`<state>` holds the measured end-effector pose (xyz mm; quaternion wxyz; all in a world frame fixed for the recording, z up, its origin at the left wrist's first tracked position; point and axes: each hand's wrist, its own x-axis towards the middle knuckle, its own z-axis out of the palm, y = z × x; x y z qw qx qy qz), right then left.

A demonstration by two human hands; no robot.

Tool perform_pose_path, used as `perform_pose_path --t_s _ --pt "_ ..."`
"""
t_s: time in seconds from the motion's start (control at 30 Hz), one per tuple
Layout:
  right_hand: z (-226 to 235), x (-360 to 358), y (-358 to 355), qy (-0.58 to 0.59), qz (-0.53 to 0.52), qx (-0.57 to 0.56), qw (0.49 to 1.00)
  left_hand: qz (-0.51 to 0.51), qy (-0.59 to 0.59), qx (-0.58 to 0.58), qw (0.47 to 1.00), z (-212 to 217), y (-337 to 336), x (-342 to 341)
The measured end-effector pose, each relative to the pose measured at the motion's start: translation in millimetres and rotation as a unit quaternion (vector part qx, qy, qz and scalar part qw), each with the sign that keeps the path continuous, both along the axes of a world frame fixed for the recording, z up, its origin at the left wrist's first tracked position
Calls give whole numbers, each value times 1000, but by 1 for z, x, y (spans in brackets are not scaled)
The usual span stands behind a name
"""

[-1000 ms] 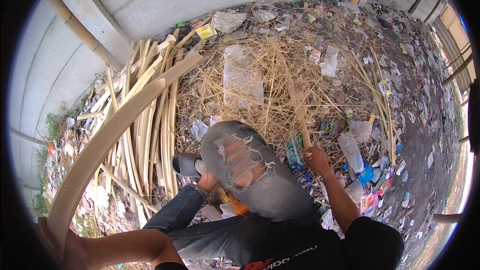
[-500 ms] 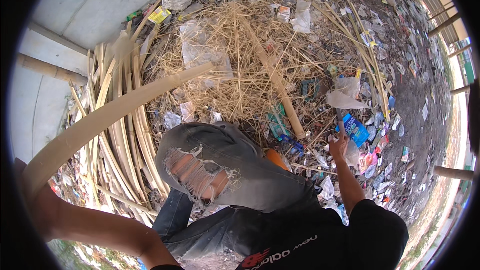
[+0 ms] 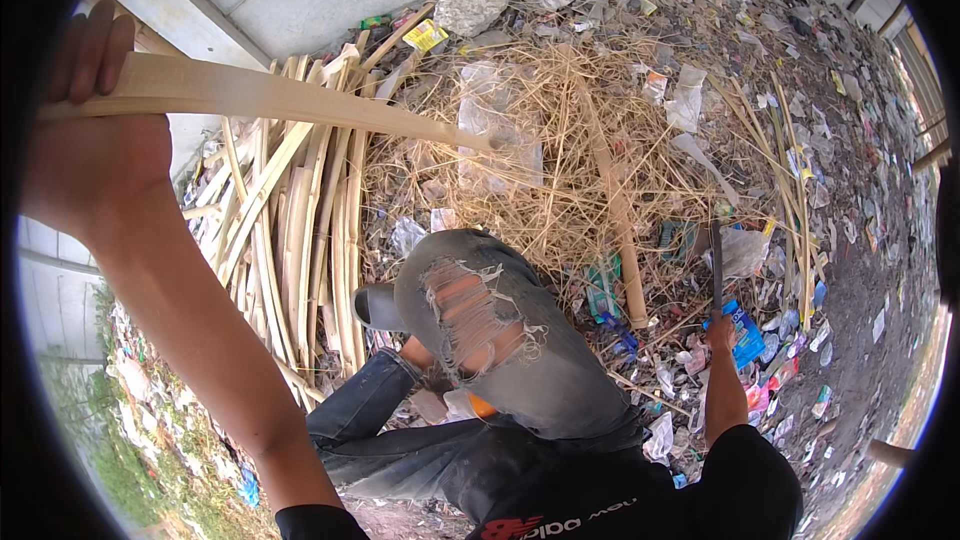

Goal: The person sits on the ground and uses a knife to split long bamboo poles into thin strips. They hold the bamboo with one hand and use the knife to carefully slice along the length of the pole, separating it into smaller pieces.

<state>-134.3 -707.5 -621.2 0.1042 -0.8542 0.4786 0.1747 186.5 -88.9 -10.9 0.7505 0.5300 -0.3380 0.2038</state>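
Fingers (image 3: pixel 95 40) of the left hand (image 3: pixel 95 145) clamp a bamboo strip (image 3: pixel 290 100); right hand (image 3: pixel 718 332) grips a blade (image 3: pixel 716 265). Lifting steadily should avoid snagging the pile (image 3: pixel 290 230).

Your left hand (image 3: pixel 95 130) is raised high at the upper left, forearm running up from the lower edge, wrist bent slightly, fingers (image 3: pixel 92 45) curled over the top in a closed grasp. Your right hand (image 3: pixel 718 330) sits low on the right, arm stretched straight down and forward, fist closed (the fingers themselves are too small to make out). Your two hands are well apart. Your knee is bent up between them.
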Motion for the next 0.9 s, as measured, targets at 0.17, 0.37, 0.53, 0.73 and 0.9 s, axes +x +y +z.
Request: perform_pose_path --t_s 0.17,0.37,0.53,0.73,0.9 --pt "-17 -7 -42 -50 25 72 996 -56 -10 26 998 11 19 40" --pt "156 49 153 -283 -313 480 769 151 -96 -91 980 -4 -64 69" --pt "246 133 241 -411 -70 516 748 321 -27 -65 944 22 -90 80" --pt "435 237 275 -763 148 516 361 488 -62 7 871 27 -107 108" --pt "410 254 324 -788 136 548 244 457 -40 11 889 26 -134 108"
